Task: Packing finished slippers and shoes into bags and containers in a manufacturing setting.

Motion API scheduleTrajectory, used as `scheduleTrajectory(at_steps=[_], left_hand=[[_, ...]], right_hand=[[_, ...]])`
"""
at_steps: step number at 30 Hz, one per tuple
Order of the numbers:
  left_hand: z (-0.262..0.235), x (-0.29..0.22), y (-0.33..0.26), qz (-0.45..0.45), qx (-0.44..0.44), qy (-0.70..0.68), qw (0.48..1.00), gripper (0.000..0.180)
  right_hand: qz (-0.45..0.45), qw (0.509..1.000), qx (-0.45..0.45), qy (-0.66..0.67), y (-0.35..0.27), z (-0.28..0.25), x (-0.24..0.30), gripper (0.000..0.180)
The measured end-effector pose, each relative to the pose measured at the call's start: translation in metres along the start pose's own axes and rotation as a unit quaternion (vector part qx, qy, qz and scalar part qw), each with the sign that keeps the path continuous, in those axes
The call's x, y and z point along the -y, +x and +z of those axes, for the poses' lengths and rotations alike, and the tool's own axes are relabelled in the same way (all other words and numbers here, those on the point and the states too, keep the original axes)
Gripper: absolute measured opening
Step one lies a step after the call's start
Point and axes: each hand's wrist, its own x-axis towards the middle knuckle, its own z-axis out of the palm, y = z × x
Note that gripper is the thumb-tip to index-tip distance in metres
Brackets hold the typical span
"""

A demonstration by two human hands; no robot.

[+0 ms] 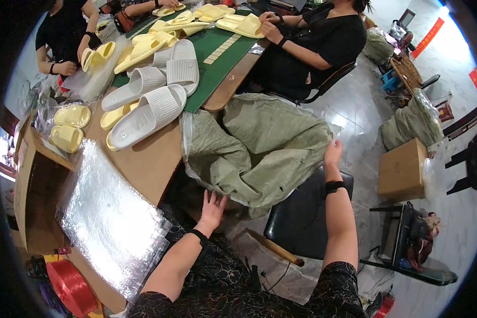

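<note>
A large olive-green woven sack (259,143) gapes in front of me, its mouth spread wide beside the table edge. My right hand (332,152) grips the sack's rim at its right side. At the near rim is my left hand (213,210), fingers apart, by the sack's edge and holding nothing; whether the fingertips touch it I cannot tell. Left of the sack, grey slides (151,116) lie piled on the cardboard-covered table (143,164). Pale yellow slides (143,50) are heaped behind them. The sack's bottom is hidden in its folds.
Silvery plastic bags (111,217) lie stacked at the left, beside an open carton (37,191) and a red twine roll (71,286). A black stool (302,217) stands under the sack's right side. Co-workers sit around the green mat (212,74). A closed carton (403,169) sits farther right.
</note>
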Motion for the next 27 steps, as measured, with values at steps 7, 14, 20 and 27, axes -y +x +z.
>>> scheduleTrajectory(at_steps=[7, 14, 20, 27], left_hand=[[-0.009, -0.010, 0.002, 0.099, -0.061, -0.109, 0.987, 0.045], [-0.005, -0.019, 0.008, 0.071, -0.114, 0.062, 0.989, 0.050], [0.024, -0.027, -0.001, 0.105, 0.001, 0.006, 0.994, 0.075], [-0.002, -0.037, -0.015, 0.158, -0.130, -0.070, 0.976, 0.079]], right_hand=[[0.052, 0.986, 0.156, -0.034, 0.065, -0.029, -0.054, 0.065], [0.292, 0.919, 0.243, 0.107, -0.068, -0.097, 0.036, 0.068], [0.299, 0.815, 0.492, -0.061, -0.177, -0.133, 0.024, 0.079], [0.278, 0.776, 0.558, 0.094, -0.206, -0.084, -0.008, 0.071]])
